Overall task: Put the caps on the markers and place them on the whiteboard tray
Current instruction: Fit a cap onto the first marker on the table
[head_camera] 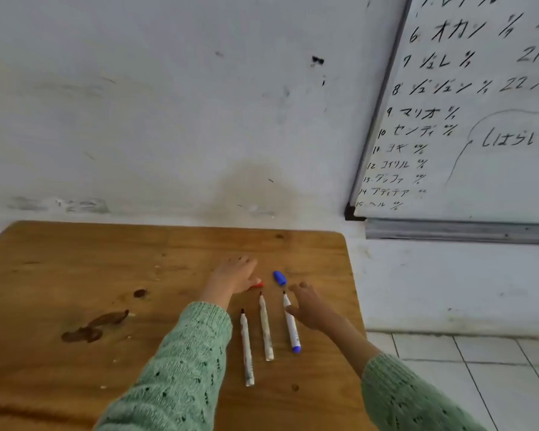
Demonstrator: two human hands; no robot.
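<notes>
Our left hand [235, 275] lies spread beside one red cap [257, 285], right hand [308, 307] open over three uncapped white markers [265, 326], one blue plastic cap [280, 278] apart.

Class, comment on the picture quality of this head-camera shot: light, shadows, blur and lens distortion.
Head view: soft, even light, with only faint shadows under the markers on the table; no strong glare on the whiteboard; wide-angle distortion tilts its frame; the left hand and right hand look slightly blurred; overall detail is soft.
</notes>
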